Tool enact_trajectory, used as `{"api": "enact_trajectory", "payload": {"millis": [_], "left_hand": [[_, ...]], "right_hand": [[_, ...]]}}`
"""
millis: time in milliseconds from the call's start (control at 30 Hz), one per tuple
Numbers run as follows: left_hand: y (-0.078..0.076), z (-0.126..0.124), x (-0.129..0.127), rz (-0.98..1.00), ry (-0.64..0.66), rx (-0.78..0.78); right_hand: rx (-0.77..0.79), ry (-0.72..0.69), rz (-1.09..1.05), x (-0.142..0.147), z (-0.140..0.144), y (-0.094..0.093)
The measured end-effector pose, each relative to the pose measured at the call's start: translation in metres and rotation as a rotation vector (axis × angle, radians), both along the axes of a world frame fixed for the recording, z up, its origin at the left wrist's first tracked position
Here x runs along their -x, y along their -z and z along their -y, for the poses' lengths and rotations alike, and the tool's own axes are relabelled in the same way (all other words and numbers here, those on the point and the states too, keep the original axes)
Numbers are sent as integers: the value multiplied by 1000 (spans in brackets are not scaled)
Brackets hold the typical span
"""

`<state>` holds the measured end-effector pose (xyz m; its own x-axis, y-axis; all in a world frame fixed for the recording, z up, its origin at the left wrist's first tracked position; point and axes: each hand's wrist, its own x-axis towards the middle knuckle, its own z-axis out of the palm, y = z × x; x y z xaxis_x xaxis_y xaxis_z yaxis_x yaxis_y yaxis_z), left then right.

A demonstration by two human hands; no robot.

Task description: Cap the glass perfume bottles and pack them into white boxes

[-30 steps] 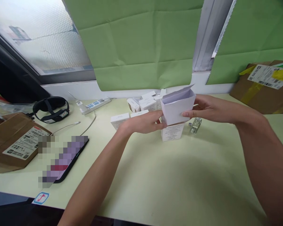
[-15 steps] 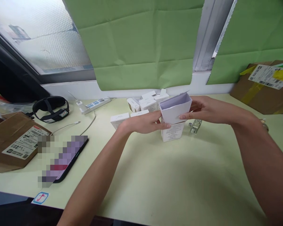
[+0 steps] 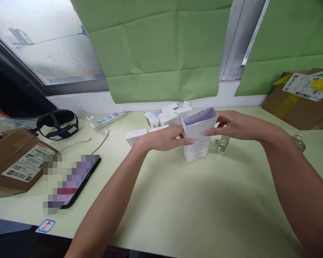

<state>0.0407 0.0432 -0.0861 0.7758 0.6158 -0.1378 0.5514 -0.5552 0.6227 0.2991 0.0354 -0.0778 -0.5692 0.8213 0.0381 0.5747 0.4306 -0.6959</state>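
Observation:
Between my two hands stands a white carton (image 3: 200,128), plain on its upper part and open at the top, its lavender-tinted inside showing. Its lower part carries fine printed text and rests on the table (image 3: 161,204). My left hand (image 3: 171,138) pinches it from the left, thumb across the front and fingers partly hidden behind. From the right, my right hand (image 3: 227,125) grips the upper part, thumb on the front face. Just right of the carton lies a small clear glass bottle (image 3: 222,144). Several closed white cartons (image 3: 168,118) are grouped behind my left hand.
At left are a brown parcel (image 3: 21,168), a phone (image 3: 75,186) with a blurred screen, a black headband device (image 3: 57,125) and a power strip (image 3: 109,120) with cables. A taped cardboard box (image 3: 293,107) and a gold-coloured ornate object (image 3: 298,142) are at right.
The carton's raised back rim has come down, and its opening shows more plainly. Both hands keep their grip and have barely moved. More of the gold-coloured object shows past my right wrist.

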Motion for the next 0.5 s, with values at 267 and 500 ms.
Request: {"api": "enact_trajectory", "payload": {"millis": [267, 500], "left_hand": [[0, -1, 1, -29, -17, -2], [-6, 3, -1, 25, -29, -62]], "right_hand": [[26, 15, 42, -3, -5, 3], [10, -14, 71, -5, -9, 7]]}}
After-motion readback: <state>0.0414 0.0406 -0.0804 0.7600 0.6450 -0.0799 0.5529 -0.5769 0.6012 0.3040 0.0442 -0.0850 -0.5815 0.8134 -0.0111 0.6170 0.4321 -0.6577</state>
